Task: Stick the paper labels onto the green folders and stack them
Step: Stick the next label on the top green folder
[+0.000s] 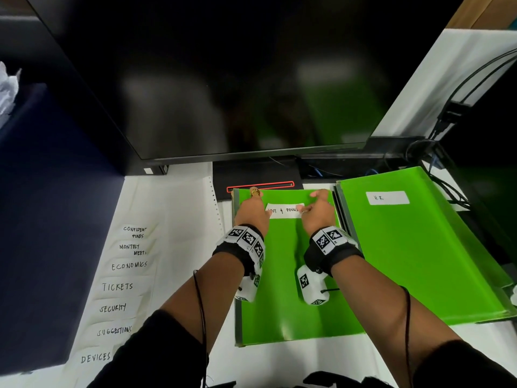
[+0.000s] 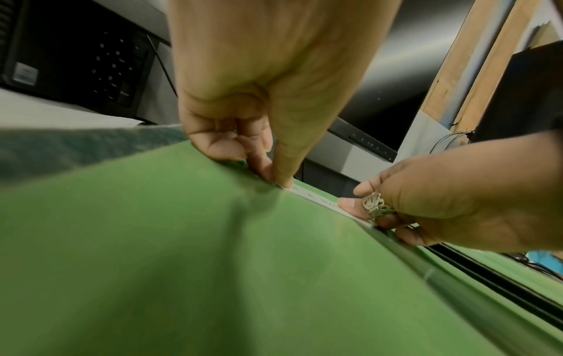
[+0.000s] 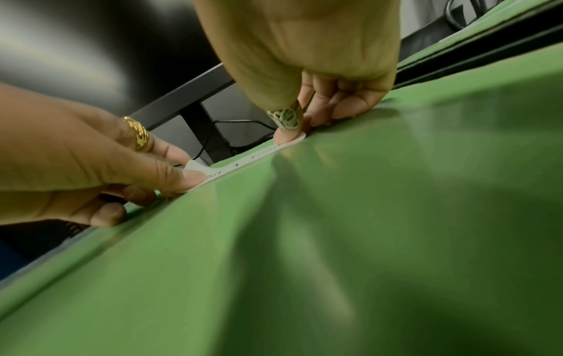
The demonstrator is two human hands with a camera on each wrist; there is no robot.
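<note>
A green folder (image 1: 291, 289) lies flat in front of me on the white table. A white paper label reading "LOST & FOUND" (image 1: 284, 210) sits across its upper part. My left hand (image 1: 261, 209) pinches the label's left end between thumb and forefinger; in the right wrist view that end (image 3: 198, 167) is lifted slightly off the folder. My right hand (image 1: 306, 210) pinches the right end, its ringed thumb (image 3: 286, 135) pressing down on the label (image 3: 243, 161). In the left wrist view my left hand (image 2: 274, 178) and the label (image 2: 320, 198) show edge-on.
To the right lies a stack of green folders (image 1: 419, 261) whose top one carries an "HR" label (image 1: 387, 198). A backing sheet with several handwritten labels (image 1: 120, 287) lies on the left. A large dark monitor (image 1: 223, 79) stands behind; cables (image 1: 447, 175) run at the right.
</note>
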